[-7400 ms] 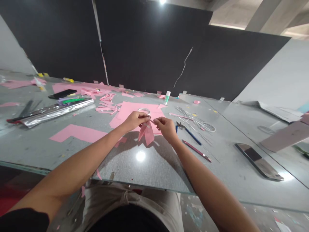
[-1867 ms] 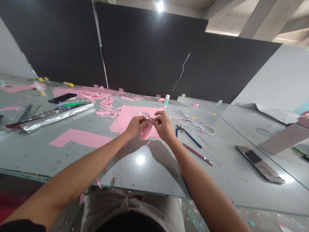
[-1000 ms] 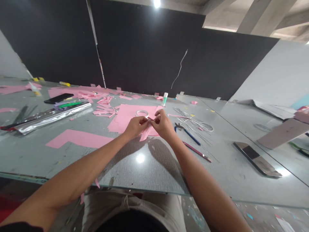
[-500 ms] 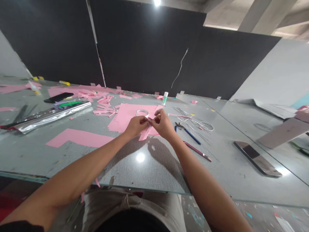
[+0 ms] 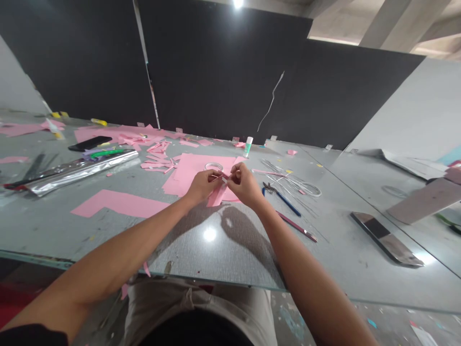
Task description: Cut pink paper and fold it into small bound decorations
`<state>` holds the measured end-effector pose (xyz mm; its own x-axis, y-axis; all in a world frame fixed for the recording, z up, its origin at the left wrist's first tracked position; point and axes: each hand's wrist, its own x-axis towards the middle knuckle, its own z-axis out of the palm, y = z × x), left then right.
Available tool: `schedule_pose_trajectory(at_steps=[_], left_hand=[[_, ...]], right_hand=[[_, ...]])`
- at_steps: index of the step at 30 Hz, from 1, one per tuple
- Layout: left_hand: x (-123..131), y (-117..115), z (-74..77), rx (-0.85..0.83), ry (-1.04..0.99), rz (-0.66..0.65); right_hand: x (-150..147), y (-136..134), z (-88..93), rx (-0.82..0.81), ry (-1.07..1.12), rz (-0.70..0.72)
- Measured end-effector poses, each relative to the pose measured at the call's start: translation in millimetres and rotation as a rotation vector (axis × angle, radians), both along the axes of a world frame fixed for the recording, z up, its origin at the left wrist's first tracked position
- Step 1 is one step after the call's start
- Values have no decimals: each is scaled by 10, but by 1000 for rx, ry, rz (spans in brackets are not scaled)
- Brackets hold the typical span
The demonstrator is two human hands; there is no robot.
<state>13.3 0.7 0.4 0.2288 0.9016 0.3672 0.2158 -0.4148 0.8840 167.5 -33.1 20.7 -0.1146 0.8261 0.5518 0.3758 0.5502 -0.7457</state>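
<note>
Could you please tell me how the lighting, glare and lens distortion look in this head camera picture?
In the head view, a ceiling lamp burns out at the top edge, a round glare spot sits on the glass tabletop, and a soft shadow falls below the left hand and right hand, which pinch a pink paper strip; the wide lens slants the table's edges.

A silver foil roll (image 5: 77,173) and a black smartphone (image 5: 90,143) lie left on the glass tabletop (image 5: 72,230); blue-handled pliers (image 5: 279,198) and a pink-handled craft knife (image 5: 297,230) lie right.

Pink paper strip (image 5: 218,197), pink sheet (image 5: 182,177), speckled grey tabletop (image 5: 108,240), black wall panels (image 5: 223,81)
</note>
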Motion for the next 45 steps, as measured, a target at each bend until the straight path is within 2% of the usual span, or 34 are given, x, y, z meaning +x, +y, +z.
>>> schedule_pose_trajectory(at_steps=[9,22,28,30,33,36,38,41,45], left_hand=[[3,-51,57,32,1,-41],[45,-66,36,14,-99,-97],[36,-109,81,-10,-121,-75],[31,-107,81,-46,-157,-70],[25,-76,60,-90,-232,-75],[24,-40,37,-83,-269,-75],[30,-34,36,-81,-279,-85],[48,-51,48,-102,-292,-102],[66,-73,57,-137,-284,-105]], right_hand=[[49,-7,0,92,-106,-51],[36,-36,31,65,-244,-175],[77,-30,31,36,-265,-319],[118,-10,39,1,-213,-337],[155,32,42,-105,-60,-302],[132,62,22,-185,20,-187],[99,64,8,-161,19,-169],[61,48,5,-79,-34,-245],[41,12,21,-95,-23,-232]])
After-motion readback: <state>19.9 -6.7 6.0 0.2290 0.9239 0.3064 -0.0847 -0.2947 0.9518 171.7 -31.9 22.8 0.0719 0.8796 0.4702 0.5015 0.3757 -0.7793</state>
